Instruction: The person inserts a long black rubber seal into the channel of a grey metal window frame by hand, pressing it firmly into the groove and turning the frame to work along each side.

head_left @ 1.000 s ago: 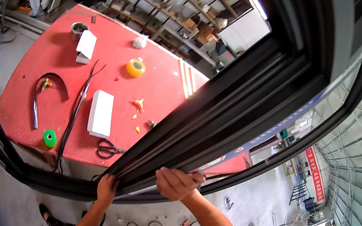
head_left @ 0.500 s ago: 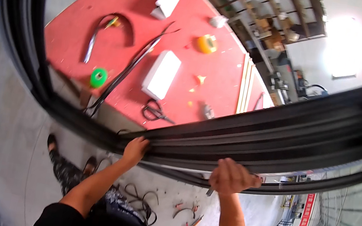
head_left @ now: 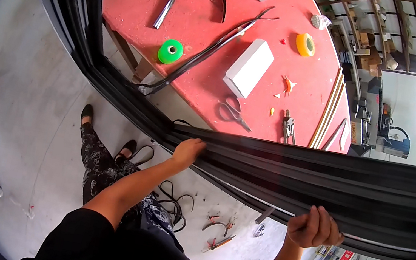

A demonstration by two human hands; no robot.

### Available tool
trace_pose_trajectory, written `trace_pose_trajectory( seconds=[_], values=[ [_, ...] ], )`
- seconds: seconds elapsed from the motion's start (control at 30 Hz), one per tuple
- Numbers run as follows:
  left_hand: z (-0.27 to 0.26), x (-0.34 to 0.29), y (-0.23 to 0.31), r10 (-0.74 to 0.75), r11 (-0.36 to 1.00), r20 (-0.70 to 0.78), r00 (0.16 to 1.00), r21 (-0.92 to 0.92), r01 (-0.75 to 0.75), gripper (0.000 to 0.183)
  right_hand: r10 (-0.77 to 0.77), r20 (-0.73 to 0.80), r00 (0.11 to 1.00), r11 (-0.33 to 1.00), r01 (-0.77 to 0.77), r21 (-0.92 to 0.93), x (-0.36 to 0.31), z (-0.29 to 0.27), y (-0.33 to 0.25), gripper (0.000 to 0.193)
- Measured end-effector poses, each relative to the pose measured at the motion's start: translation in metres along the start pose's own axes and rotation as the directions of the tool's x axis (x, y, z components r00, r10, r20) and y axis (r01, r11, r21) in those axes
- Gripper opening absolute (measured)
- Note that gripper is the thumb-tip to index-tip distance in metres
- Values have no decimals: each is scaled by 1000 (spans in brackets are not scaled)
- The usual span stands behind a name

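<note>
A large black, ribbed frame (head_left: pixel 279 170), like a window or door frame, spans my view, with a corner at the left and a long wide rail in front of me. My left hand (head_left: pixel 189 152) is closed over the near part of this rail, its fingertips curled onto the ribbed face and partly hidden. Farther right, my right hand (head_left: pixel 315 230) makes a fist at the rail's near edge, knuckles upward. It seems to grip that edge, though its palm side is hidden. A short grey bar (head_left: pixel 264 214) sticks out below the rail between both hands.
Beyond the rail stands a red table (head_left: pixel 199 86) bearing scissors (head_left: pixel 234 113), pliers (head_left: pixel 288 127), a white box (head_left: pixel 249 68), green roll (head_left: pixel 170 52), yellow tape roll (head_left: pixel 305 45) and black strips (head_left: pixel 204 54). Cords (head_left: pixel 175 208) and tools (head_left: pixel 220 242) lie on the floor.
My view has turned and shifted, so the rail now lies nearly level and more tabletop shows beyond it. Both hands appear farther right, still closed at the rail.
</note>
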State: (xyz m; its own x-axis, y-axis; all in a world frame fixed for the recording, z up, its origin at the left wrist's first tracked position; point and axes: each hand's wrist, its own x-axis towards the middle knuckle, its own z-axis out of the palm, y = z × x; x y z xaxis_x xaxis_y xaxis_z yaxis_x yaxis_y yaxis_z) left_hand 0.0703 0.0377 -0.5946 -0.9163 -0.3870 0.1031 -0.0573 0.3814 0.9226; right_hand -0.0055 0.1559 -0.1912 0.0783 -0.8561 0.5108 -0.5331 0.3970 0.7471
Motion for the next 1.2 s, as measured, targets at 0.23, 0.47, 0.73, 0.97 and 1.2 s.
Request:
trace_pose_trajectory(
  seconds=[0.23,0.47,0.73,0.97,1.2],
  values=[
    [-1,-2,-13,-70,997,45,997,-12,71,21,-35,23,999,999,35,0,0,-1,1,24],
    [-10,3,-10,-43,999,45,998,-9,44,11,-43,27,999,999,43,17,-2,0,1,24],
    [-12,9,9,24,999,20,1000,39,-25,17,-51,24,998,998,51,28,-2,-1,4,22],
    [-18,14,12,82,995,39,996,48,-84,21,-70,36,997,997,69,30,-6,-2,6,21],
    [-28,17,26,-13,996,51,999,89,9,26,-32,17,999,999,32,27,-5,-2,3,21]
  ],
)
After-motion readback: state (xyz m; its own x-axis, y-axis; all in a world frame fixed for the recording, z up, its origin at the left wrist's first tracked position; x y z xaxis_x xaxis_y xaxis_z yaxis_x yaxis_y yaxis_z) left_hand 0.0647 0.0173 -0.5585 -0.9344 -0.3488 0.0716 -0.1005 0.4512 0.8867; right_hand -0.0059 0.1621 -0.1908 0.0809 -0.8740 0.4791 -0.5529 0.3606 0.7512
